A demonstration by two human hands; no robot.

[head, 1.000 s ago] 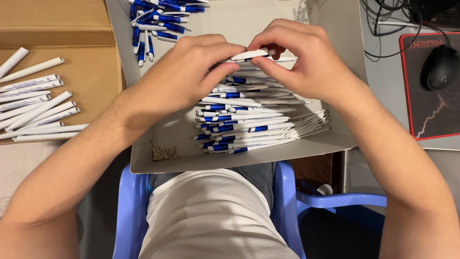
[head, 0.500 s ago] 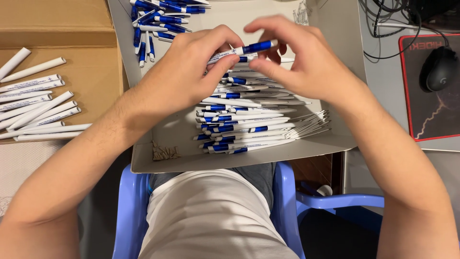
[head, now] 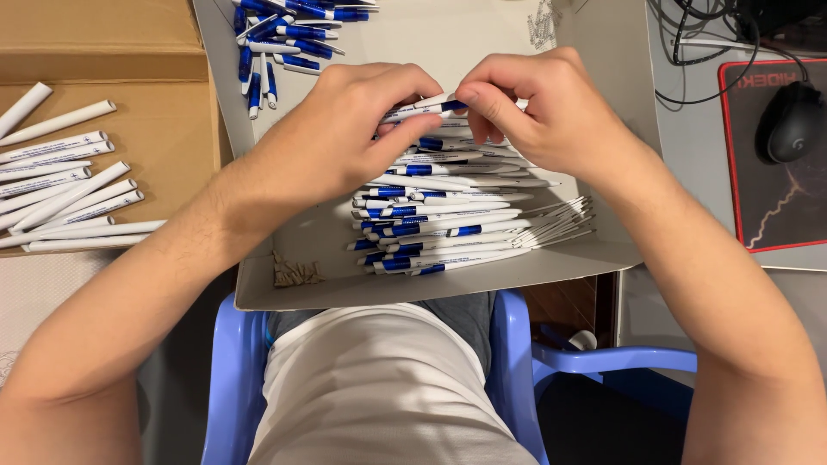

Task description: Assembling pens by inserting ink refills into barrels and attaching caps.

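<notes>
Both hands meet over a grey cardboard tray point(head: 448, 284) on my lap. My left hand point(head: 345, 138) and my right hand point(head: 538, 108) together pinch one white pen with a blue clip point(head: 426, 108), held level between thumbs and fingers. Directly below them lies a stack of finished white-and-blue pens point(head: 457, 220), all pointing the same way. Loose blue pen parts point(head: 284, 34) are scattered at the tray's far left corner. A small heap of tiny springs point(head: 297, 273) sits near the tray's front left edge.
White pen barrels point(head: 65, 185) lie in a row on a brown cardboard box point(head: 103, 52) to the left. On the right are a black mouse point(head: 788, 120) on a dark red-edged pad point(head: 775, 207) and cables. I sit on a blue plastic chair point(head: 517, 362).
The pen between my fingers has been turned and lowered a little toward the stack; its blue clip end now shows by my right thumb. Both hands stayed over the pile.
</notes>
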